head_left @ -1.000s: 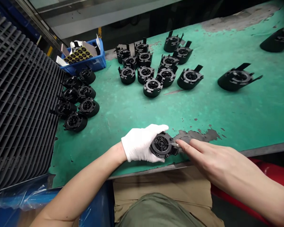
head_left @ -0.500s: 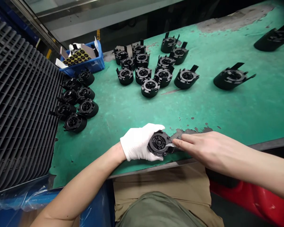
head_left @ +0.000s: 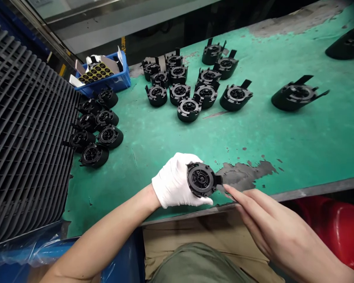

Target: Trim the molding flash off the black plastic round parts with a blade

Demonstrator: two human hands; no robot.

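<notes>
My left hand, in a white glove, is wrapped round a round black plastic housing just above the table's front edge. The housing's ringed end faces up at me, and a black tab sticks out from its right side. My bare right hand is closed in a pinch, its fingertips just to the right of that tab. A thin, shiny blade-like piece shows at those fingertips; most of it is hidden by the fingers.
Several similar black housings stand on the green tabletop, with another group at the left beside a dark slatted rack. A blue bin at the back holds sheets of round stickers. Something red is below the table at right.
My right hand has drawn back from the housing's face, down and to the right. The left hand still grips the housing, turned slightly, and the tab now shows plainly.
</notes>
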